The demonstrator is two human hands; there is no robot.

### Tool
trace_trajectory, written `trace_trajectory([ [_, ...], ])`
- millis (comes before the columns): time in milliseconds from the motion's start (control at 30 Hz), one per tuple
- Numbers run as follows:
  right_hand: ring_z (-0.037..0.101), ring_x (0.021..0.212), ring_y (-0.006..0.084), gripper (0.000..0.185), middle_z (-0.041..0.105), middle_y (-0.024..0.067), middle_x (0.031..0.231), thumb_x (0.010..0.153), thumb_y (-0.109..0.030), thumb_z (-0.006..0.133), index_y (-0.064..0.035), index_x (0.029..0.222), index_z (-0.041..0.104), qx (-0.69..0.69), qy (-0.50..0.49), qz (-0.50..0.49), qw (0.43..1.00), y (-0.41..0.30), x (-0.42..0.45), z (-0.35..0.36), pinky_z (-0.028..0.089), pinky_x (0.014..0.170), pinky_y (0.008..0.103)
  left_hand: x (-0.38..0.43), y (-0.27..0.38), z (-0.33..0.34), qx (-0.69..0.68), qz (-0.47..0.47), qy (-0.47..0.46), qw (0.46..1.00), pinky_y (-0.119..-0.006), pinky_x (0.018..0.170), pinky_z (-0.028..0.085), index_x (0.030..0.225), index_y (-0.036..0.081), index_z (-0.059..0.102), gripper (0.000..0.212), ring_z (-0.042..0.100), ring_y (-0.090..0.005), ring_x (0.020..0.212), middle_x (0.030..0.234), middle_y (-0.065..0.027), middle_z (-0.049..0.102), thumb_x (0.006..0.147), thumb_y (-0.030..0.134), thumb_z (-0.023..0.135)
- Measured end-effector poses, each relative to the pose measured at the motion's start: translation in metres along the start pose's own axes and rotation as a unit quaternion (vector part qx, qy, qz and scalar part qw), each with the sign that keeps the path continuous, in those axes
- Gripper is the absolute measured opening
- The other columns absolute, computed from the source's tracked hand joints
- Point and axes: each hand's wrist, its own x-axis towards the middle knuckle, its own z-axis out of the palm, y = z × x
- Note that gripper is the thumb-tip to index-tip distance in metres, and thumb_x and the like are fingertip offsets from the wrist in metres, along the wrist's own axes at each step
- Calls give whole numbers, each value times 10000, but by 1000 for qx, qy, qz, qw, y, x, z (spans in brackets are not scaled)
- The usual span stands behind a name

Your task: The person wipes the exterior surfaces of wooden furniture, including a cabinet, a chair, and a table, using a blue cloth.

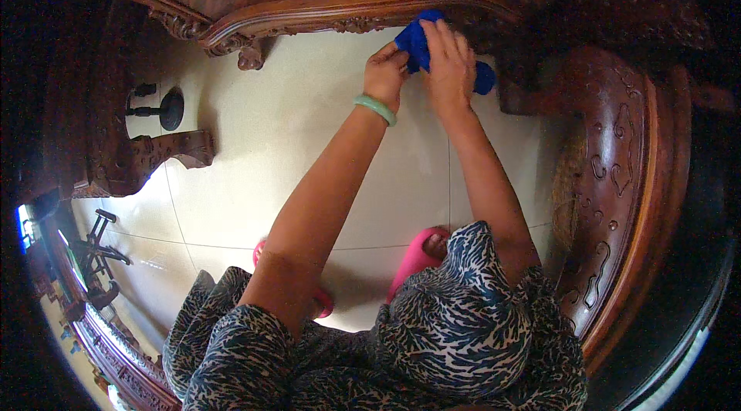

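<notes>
A blue cloth (413,43) is bunched between my two hands, close to the carved front rail of a dark wooden piece of furniture (324,13). My left hand (385,74), with a pale green bangle at the wrist, pinches the cloth's left side between thumb and fingers. Over its right part lies my right hand (450,63), fingers extended and slightly blurred. Another end of the cloth shows past the right hand's outer edge. Whether the cloth touches the rail cannot be told.
At right stands a carved wooden panel (613,191). A carved furniture foot (173,150) juts in at left, near a black round-based object (171,109). Farther left is a dark folding stand (103,246). Pink slippers (418,257) are on the pale tiled floor (231,197).
</notes>
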Motion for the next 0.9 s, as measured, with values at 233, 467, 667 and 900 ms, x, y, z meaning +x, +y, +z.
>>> trace_trajectory([
  [233, 510, 1055, 256, 439, 512, 64, 1260, 769, -44, 526, -120, 1202, 521, -25, -3, -97, 995, -32, 22, 21, 421, 869, 392, 9, -10, -28, -160, -12, 30, 987, -376, 989, 382, 1259, 10, 462, 383, 510, -275, 1099, 1198, -130, 548, 953, 182, 308],
  [467, 490, 1099, 262, 481, 479, 37, 1321, 770, -35, 531, -137, 1239, 497, -93, -19, -69, 993, -8, 6, 6, 415, 871, 418, 5, -16, -17, -135, -40, 36, 989, -399, 960, 401, 1173, 50, 515, 312, 532, -271, 1031, 1138, -117, 570, 962, 207, 347],
  [667, 476, 1125, 270, 458, 426, 49, 1370, 829, -105, 489, -134, 1285, 458, -110, -54, -2, 992, -3, 3, -2, 395, 924, 472, -11, -13, 7, -135, -63, 17, 989, -392, 943, 412, 1189, 70, 519, 334, 535, -257, 1033, 1135, -95, 579, 960, 251, 356],
  [900, 491, 1102, 253, 448, 466, 28, 1337, 802, -70, 497, -132, 1245, 474, -65, -30, -84, 994, -31, 12, 20, 426, 865, 428, -18, 8, -18, -132, -28, 75, 988, -395, 953, 412, 1266, 65, 471, 386, 512, -249, 1109, 1233, -103, 539, 958, 269, 355],
])
